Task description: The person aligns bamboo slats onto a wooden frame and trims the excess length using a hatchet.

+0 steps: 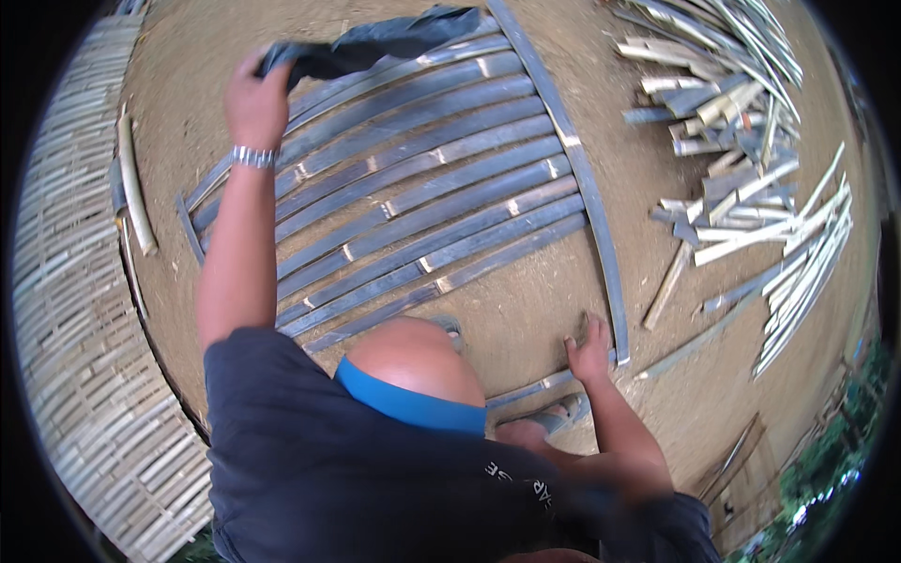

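My left hand is raised at the upper left, its fingers closed on one end of a crumpled dark cloth-like sheet. The sheet stretches to the right over the far slats; its exact material I cannot tell. Below it on the ground, several dark bamboo slats lie side by side with small gaps. Their right ends meet a long bamboo strip running crosswise. Close to the near end of that strip, my right hand is low over the soil, fingers apart, with nothing visible in it.
A heap of split bamboo pieces lies at the far right, with pale thin strips nearer. Along the left runs a woven bamboo panel, with a pale pole beside it. My sandalled foot is near the right hand.
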Available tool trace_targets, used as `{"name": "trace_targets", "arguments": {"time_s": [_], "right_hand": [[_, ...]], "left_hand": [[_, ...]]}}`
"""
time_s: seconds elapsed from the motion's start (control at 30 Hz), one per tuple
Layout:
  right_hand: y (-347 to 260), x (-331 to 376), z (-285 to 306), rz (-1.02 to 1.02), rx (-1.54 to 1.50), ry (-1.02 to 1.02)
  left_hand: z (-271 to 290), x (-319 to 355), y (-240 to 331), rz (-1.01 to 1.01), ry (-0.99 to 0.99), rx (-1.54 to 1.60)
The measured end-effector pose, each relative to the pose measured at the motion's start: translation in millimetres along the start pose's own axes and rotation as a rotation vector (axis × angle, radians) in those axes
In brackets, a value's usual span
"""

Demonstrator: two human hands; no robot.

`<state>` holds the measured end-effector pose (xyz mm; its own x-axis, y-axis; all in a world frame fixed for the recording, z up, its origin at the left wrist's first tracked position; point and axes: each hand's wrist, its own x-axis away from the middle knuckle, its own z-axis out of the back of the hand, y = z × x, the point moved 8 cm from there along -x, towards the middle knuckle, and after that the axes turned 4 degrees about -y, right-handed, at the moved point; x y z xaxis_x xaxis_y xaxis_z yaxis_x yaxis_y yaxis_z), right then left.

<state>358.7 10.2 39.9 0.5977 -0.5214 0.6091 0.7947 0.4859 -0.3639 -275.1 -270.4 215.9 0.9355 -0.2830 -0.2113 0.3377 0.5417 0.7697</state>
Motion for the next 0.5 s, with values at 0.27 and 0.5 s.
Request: {"name": "trace_targets", "arguments": {"time_s": [0.27, 0.5], "right_hand": [[5.3, 6.8, -15.2, -0.022, 0.023, 0.014], [8.8, 5.6, -15.7, -0.028, 0.007, 0.012]], "left_hand": [[-18.5, 160.3, 22.4, -0.168, -0.154, -0.626], [-78.5, 111.5, 78.4, -0.33, -0.516, -0.768]]}}
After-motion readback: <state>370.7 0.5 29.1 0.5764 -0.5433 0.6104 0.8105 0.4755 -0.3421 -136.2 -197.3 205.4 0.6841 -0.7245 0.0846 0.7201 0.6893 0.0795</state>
